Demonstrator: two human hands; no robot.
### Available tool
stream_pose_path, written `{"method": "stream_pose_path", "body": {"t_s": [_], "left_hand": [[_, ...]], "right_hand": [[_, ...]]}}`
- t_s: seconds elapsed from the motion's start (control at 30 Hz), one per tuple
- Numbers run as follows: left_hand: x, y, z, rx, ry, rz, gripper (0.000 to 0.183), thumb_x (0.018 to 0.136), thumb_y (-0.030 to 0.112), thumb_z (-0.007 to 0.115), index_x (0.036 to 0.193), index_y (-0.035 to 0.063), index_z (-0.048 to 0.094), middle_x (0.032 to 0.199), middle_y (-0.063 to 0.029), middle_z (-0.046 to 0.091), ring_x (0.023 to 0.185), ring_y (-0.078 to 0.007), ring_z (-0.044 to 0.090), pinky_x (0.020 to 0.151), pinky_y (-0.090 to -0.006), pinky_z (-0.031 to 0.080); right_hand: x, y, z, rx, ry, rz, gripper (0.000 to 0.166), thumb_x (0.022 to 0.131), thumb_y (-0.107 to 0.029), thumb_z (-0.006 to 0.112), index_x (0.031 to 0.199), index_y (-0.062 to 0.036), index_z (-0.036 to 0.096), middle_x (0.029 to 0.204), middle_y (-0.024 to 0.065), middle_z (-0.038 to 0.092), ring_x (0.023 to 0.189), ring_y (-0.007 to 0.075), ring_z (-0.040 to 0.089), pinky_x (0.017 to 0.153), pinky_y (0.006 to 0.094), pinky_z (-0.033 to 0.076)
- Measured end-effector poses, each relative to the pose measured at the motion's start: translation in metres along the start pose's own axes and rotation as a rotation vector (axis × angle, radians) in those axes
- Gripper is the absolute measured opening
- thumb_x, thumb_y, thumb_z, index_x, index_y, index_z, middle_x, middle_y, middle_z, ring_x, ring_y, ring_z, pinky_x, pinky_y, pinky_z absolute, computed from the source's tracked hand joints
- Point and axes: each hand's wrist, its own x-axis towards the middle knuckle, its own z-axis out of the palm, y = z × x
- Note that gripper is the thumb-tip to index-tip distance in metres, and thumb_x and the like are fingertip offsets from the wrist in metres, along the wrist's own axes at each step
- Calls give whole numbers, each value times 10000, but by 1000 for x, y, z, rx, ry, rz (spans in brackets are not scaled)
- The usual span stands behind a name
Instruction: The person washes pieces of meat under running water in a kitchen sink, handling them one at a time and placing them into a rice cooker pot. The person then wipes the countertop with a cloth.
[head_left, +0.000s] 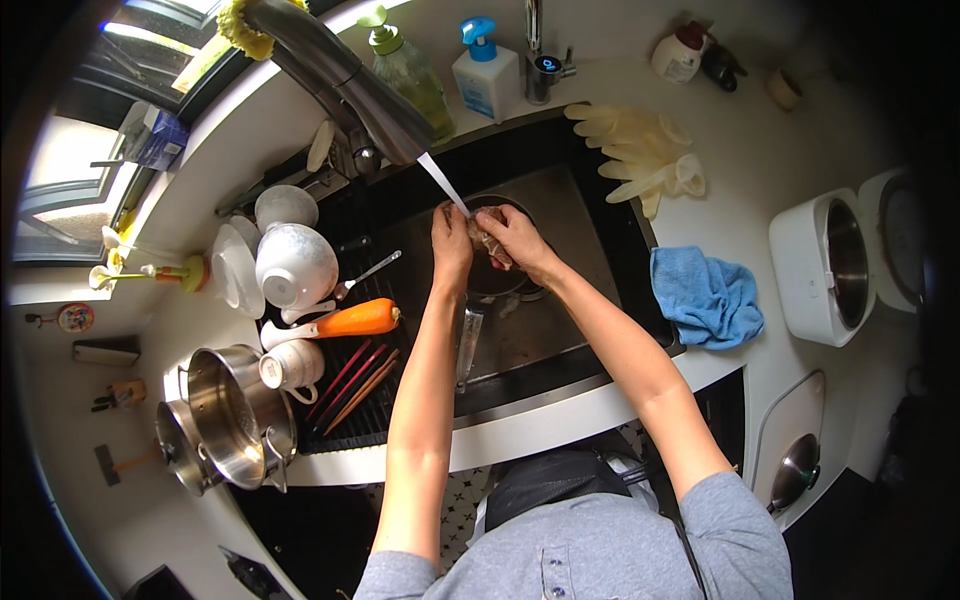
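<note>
Both of my hands grip a piece of raw meat (490, 238) over the dark sink (577, 225). My left hand (451, 244) presses on its left side, and my right hand (521, 238) curls round it from the right. A stream of water (444, 184) runs down onto the meat from the metal faucet (382, 112). Beneath my hands sits a round pan (499, 281), mostly hidden by them, its handle (469, 345) pointing toward me. A few pale scraps (509, 306) lie on the sink bottom near the pan.
Left of the sink, a black drying rack (352, 405) holds bowls (297, 264), a carrot (360, 319), a cup (292, 365) and chopsticks (360, 390). Steel pots (236, 412) stand beyond. On the right lie rubber gloves (637, 154) and a blue cloth (705, 296), near a white rice cooker (806, 270). Soap bottles (486, 79) stand behind.
</note>
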Motion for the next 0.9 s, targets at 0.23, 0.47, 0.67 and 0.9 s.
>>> {"method": "stream_pose_path", "body": {"t_s": [0.23,0.47,0.67,0.9], "left_hand": [[-21,9,8,-308,14,-182,260,974,209,521,1109,-11,549,966,-64,622,856,-132,582,749,-287,468],[-14,-13,10,50,166,-215,376,994,300,450,1091,-55,526,982,-191,640,887,-273,631,770,-345,486],[-19,0,11,57,122,-335,390,990,397,419,1097,28,489,824,-153,615,808,-258,630,684,-386,515],[-1,-16,-30,-785,38,-428,187,896,172,602,1057,81,573,987,-78,635,909,-228,623,818,-428,523]], "right_hand": [[2,2,0,135,10,-18,283,908,-204,599,1091,-32,467,810,37,566,606,90,546,469,229,433],[-8,-2,12,52,14,-32,312,896,-233,606,1120,-59,475,889,24,576,660,78,528,461,212,397],[9,-4,-6,-41,10,83,291,958,-340,544,835,-75,540,664,-14,530,486,64,426,386,211,282],[14,-10,-12,-83,-110,189,419,973,-441,499,738,-99,558,562,-1,476,402,58,363,357,203,221]]}}
